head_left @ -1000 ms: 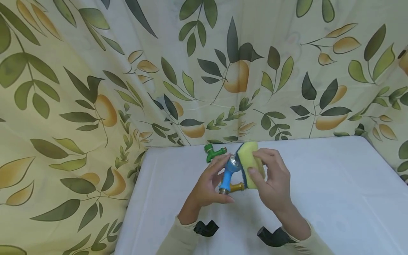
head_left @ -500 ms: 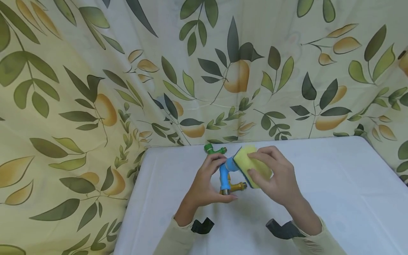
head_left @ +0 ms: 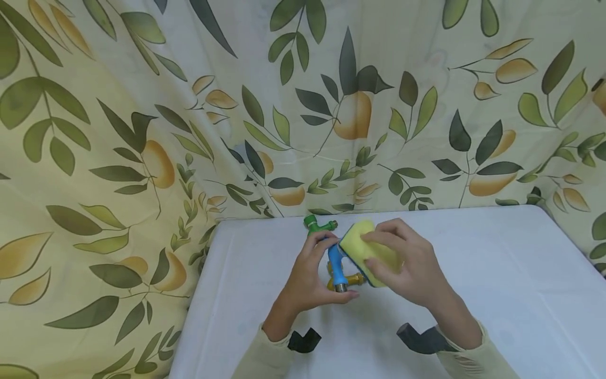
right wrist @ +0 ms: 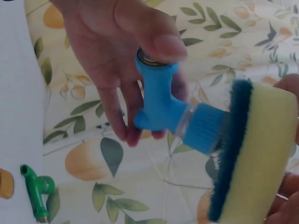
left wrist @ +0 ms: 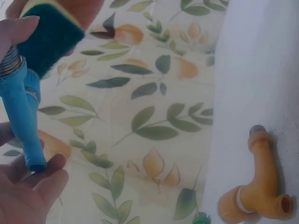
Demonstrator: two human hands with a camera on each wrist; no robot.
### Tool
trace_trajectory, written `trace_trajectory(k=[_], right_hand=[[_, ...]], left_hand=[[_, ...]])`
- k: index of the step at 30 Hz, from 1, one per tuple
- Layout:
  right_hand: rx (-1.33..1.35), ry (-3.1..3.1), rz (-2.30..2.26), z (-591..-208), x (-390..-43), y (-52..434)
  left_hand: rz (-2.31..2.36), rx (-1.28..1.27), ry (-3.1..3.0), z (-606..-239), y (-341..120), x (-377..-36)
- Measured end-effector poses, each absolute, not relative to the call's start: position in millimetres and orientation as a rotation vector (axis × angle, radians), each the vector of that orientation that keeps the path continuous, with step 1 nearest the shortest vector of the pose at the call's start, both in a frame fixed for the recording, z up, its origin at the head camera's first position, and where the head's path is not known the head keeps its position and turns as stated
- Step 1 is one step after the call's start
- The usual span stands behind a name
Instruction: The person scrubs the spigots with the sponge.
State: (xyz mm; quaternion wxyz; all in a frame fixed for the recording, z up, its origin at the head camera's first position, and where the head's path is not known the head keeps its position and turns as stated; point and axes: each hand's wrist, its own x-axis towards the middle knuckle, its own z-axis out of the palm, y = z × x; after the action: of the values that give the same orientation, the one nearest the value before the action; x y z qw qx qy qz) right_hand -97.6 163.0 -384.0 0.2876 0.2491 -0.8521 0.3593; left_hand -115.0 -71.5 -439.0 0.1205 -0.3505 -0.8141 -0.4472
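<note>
My left hand (head_left: 307,279) holds a blue tap (head_left: 337,266), thumb at its threaded metal end and fingers at the spout end, as the right wrist view shows. My right hand (head_left: 414,268) grips a yellow sponge (head_left: 362,243) between thumb and fingers. The sponge's dark green scouring side (right wrist: 231,149) faces the ribbed blue knob (right wrist: 204,128) and meets its end in the right wrist view. In the head view the sponge hides that knob. Both hands are above the white table.
A mustard-yellow tap (left wrist: 261,186) lies on the white table (head_left: 497,273), below the held things in the head view. Farther back lies a green tap (head_left: 319,225). A leaf-patterned curtain (head_left: 379,105) rises behind the table and along its left side.
The sponge has tilted and shifted across the blue tap's knob, whose shiny end showed one second ago. My right forearm has swung somewhat to the right. The left hand has turned the tap slightly.
</note>
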Motion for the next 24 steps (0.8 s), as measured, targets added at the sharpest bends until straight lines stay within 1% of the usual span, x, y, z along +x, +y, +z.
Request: trace_trajectory(k=[5,10,15,20,24], right_hand=[[0.620,-2.283,0.957,-383.6,-99.0,163.6],[0.721,-2.269,0.970,-383.9,-98.3,164.9],[0.700,-2.197,0.939,-385.0,-99.5,163.1],[0.858,-1.992,0.876,-391.9,-101.8,160.5],[0.832,-1.896,0.746,-400.7,-105.0,161.2]], left_hand=[[-1.339,-1.014,-2.387,-441.0,-70.1,-113.3],[-1.359,-1.005,-2.380,-440.0,-70.0,-113.0],[-1.505,-1.000,-2.458,-437.5,-66.6,-110.1],[-1.664,-1.021,-2.472,-438.0,-62.3,-108.1],[-1.696,-0.959,-2.470,-439.9,-58.8,-107.1]])
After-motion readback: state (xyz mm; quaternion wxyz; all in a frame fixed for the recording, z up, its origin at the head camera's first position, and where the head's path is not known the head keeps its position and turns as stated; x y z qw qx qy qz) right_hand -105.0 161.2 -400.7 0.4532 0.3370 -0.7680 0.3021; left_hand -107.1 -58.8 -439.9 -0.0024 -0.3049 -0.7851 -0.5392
